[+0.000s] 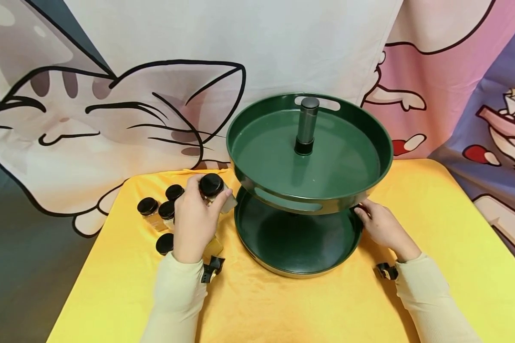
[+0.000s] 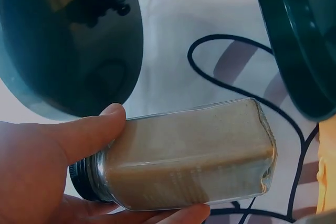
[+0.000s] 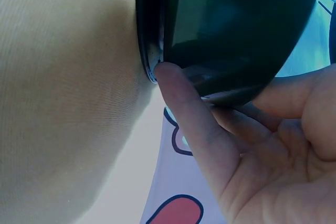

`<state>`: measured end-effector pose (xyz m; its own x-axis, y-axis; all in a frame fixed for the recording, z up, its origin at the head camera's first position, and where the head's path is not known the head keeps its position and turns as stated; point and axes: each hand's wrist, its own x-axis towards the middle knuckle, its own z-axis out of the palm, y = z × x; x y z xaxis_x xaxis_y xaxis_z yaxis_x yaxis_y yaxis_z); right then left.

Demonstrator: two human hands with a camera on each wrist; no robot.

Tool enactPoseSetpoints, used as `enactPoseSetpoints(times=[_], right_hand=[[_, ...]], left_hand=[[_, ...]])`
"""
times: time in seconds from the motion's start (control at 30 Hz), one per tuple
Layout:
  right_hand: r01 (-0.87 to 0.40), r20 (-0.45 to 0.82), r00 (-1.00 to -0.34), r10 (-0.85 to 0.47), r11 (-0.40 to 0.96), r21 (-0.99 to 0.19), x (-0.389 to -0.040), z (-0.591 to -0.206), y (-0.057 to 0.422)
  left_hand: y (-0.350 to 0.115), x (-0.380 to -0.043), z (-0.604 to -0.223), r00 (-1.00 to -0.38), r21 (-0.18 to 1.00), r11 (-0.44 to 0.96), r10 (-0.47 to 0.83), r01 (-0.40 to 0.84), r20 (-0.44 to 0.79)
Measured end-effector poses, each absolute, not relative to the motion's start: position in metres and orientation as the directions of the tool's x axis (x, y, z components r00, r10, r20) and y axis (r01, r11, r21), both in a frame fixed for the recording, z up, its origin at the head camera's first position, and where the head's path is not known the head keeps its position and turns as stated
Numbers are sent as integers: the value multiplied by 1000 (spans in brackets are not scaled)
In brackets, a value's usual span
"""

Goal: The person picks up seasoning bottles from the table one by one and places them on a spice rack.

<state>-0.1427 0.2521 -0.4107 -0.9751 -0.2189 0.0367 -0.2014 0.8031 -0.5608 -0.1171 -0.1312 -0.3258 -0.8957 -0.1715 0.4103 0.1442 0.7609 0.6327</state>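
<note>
My left hand point(image 1: 196, 216) grips a square glass spice jar point(image 2: 189, 156) round its neck, thumb on one side and fingers on the other. The jar has a black lid point(image 1: 211, 184) and holds beige powder. It is tilted in the air at the left of a green two-tier turntable point(image 1: 266, 138). At the right, my right hand point(image 1: 382, 224) holds the rim of the lower tray point(image 1: 298, 274). In the right wrist view one finger point(image 3: 194, 114) lies against the tray's outer wall and the thumb is at the rim. Both tiers' visible surfaces are bare.
Several more black-lidded jars stand on the yellow cloth point(image 1: 262, 309) at the left, among them one jar point(image 1: 154, 220) at the outer edge. A yellowish jar point(image 1: 213, 247) is partly hidden by my left hand. A cartoon-printed cloth point(image 1: 163, 28) hangs behind.
</note>
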Motion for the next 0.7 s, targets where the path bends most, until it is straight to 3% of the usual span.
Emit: enactPoseSetpoints(times=[0.3, 0.7], right_hand=[[-200, 39, -975, -217, 797, -569, -142, -413, 254], [-194, 36, -977, -212, 796, -573, -143, -414, 254]], left_hand=[[-118, -134, -335, -892, 622, 737, -59, 265, 449], [-107, -151, -348, -945, 666, 715, -19, 214, 325]])
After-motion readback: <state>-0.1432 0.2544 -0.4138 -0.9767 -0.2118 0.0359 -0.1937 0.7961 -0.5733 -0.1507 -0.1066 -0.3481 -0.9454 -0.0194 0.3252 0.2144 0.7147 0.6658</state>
